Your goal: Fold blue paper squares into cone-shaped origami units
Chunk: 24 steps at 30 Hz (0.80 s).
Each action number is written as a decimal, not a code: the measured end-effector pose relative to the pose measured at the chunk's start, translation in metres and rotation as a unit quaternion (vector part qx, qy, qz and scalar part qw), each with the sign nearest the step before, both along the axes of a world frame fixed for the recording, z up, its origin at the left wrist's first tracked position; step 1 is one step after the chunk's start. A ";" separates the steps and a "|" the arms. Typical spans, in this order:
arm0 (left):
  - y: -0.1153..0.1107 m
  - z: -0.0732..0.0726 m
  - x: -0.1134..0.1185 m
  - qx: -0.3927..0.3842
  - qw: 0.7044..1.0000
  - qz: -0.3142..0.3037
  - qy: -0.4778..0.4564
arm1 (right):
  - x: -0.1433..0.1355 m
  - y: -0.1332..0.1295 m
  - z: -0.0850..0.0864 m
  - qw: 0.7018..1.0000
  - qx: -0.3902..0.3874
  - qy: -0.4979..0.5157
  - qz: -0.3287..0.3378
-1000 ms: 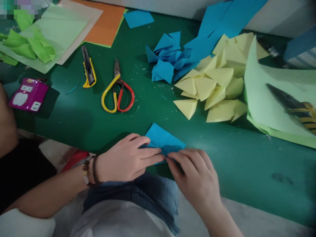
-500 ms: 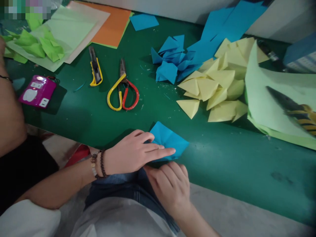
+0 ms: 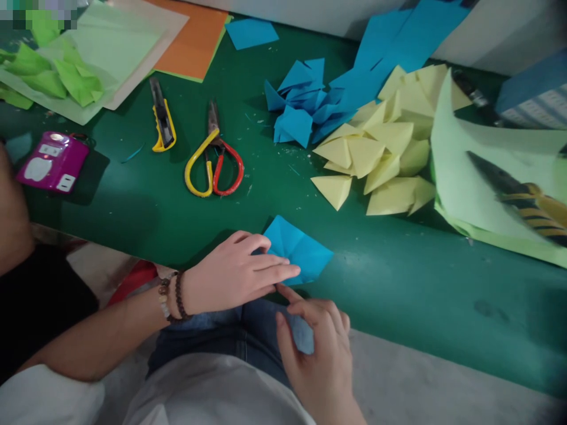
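A creased blue paper (image 3: 305,254) lies at the near edge of the green table. My left hand (image 3: 237,271) rests flat over its left part, fingers stretched out and pressing it down. My right hand (image 3: 321,339) is just below the paper, its index finger reaching to the paper's near edge beside my left fingertips. The right thumb stands apart from that finger, with nothing between them. My left palm hides the paper's left corner. Beyond the paper are scissors (image 3: 215,162) with one yellow and one red handle.
A yellow utility knife (image 3: 163,121) and a purple power adapter (image 3: 55,162) lie to the left. Folded yellow papers (image 3: 381,144) and folded blue papers (image 3: 296,106) are piled behind. Pale green sheets (image 3: 460,177) at right carry dark-bladed scissors (image 3: 509,183). Another person's arm (image 3: 13,212) is at far left.
My right hand has opened from a curled shape, its index finger now stretched along the paper's near edge and its thumb apart. My left fingers have slid slightly left. The view has shifted slightly.
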State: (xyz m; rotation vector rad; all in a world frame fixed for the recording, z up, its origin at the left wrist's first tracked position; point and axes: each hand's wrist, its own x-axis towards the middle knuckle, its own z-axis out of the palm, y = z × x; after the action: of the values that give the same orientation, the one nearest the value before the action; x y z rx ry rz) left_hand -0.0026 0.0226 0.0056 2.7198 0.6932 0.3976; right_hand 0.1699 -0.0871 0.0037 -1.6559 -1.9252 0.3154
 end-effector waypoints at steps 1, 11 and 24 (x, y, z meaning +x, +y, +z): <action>0.000 0.000 0.000 0.000 1.000 -0.001 -0.002 | 0.001 0.000 0.000 1.000 -0.004 -0.004 -0.007; 0.002 -0.002 -0.001 -0.002 1.000 -0.008 -0.020 | 0.043 0.006 -0.003 0.986 0.031 -0.068 -0.149; 0.003 -0.002 -0.003 0.034 0.999 -0.017 -0.019 | 0.040 0.038 0.001 0.986 0.094 -0.108 0.091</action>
State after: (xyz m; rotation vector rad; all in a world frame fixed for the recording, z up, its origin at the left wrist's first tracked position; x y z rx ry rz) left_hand -0.0051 0.0256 0.0037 2.7767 0.6337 0.4716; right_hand 0.2096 -0.0490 0.0042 -1.4435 -2.1989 0.0221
